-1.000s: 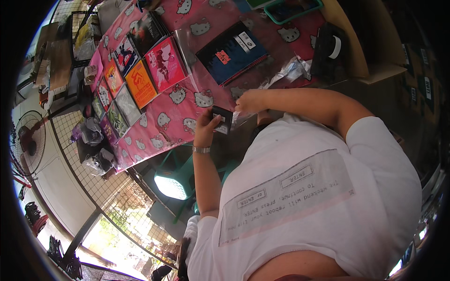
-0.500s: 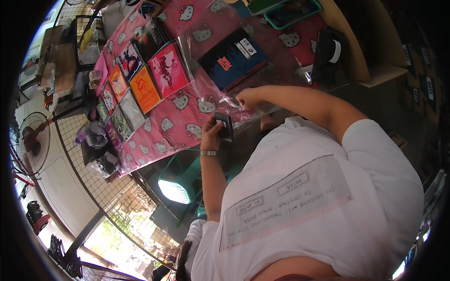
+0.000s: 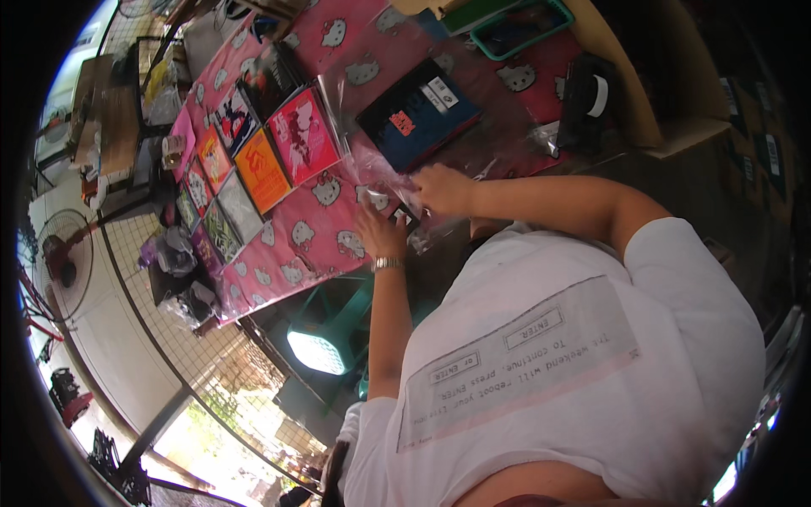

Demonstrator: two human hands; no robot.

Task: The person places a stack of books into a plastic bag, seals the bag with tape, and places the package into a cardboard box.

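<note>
Both hands lifted farther onto table [image 3: 317, 241]. Left hand [image 3: 378, 232] flat, steadying clear sleeve [image 3: 384, 173]; right hand [image 3: 439, 188] pinching sleeve edge, dark booklet [image 3: 420, 114] beyond.

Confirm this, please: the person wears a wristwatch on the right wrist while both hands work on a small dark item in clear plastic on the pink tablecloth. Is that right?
Not quite. In the head view the wristwatch is on the left wrist, not the right. The rest holds: the left hand and right hand work on the small dark item in clear plastic on the pink tablecloth.
</note>
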